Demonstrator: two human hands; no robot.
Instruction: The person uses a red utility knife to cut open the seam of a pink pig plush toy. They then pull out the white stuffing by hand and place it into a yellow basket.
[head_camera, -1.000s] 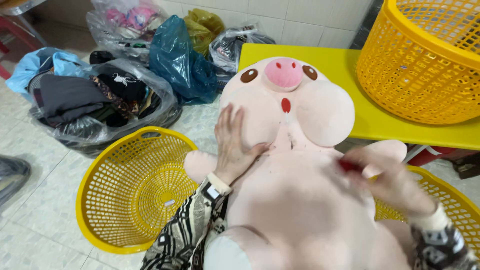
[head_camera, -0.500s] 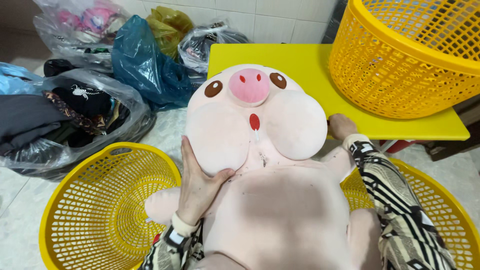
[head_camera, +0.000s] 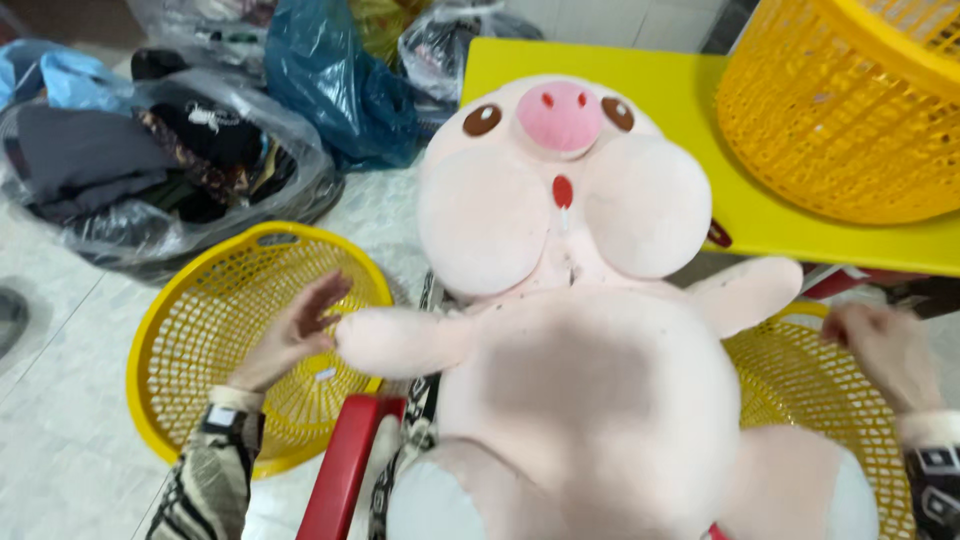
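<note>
A big pale pink plush pig (head_camera: 590, 400) lies face up across my lap, its head resting against the yellow table's edge. My left hand (head_camera: 295, 330) has its fingers spread and touches the tip of the plush's arm, above a round yellow basket (head_camera: 150, 330) on the floor. My right hand (head_camera: 880, 345) is blurred and hovers beside the plush's other arm, over a second yellow basket (head_camera: 800, 385). I see nothing in that hand, and its fingers look loosely curled.
A low yellow table (head_camera: 760, 220) stands ahead with a tall yellow mesh basket (head_camera: 850, 110) on it. Clear plastic bags of dark clothes (head_camera: 170, 170) and a blue bag (head_camera: 330, 80) crowd the tiled floor at the back left. A red chair edge (head_camera: 345, 470) is below.
My left hand slid off the plush's chest to the tip of its arm. My right hand came out from behind the plush to the right. The plush's arms now lie spread.
</note>
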